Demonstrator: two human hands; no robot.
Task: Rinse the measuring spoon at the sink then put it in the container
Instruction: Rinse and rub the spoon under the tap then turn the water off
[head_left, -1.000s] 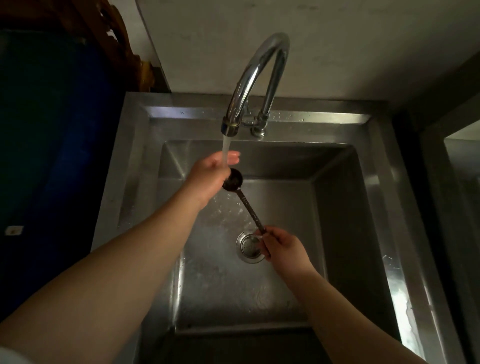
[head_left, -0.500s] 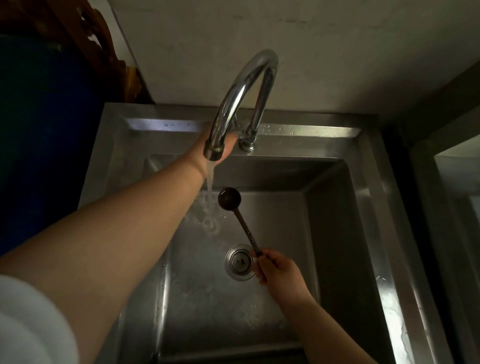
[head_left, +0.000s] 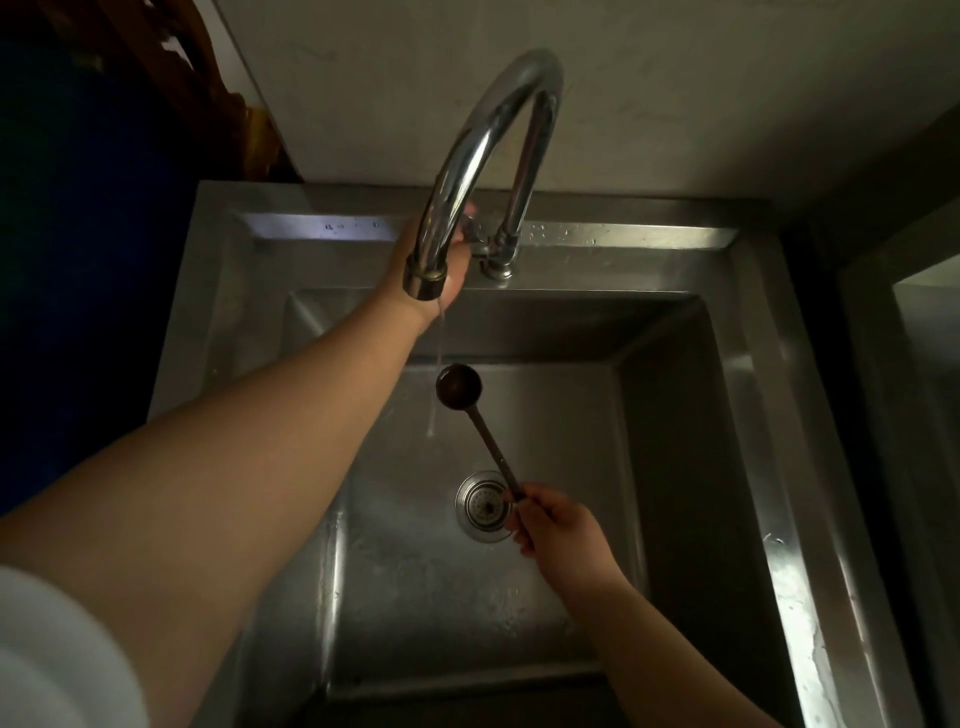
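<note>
Right hand (head_left: 558, 530) is pinching measuring spoon (head_left: 480, 434) handle end, long axis running toward 11 o'clock, bowl beside thin trickle; left hand (head_left: 447, 265) is reaching behind faucet (head_left: 483, 156), grip can't tell.

Both forearms are bare from elbow to wrist, with no watch, band or ring showing on either. The left hand (head_left: 451, 265) is partly hidden behind the spout of the faucet (head_left: 483, 156), so its fingers cannot be made out, while the right hand (head_left: 563, 540), on the near side of the faucet, shows bare knuckles. A white short sleeve (head_left: 57, 660) covers the left upper arm, far nearer than the faucet.
</note>
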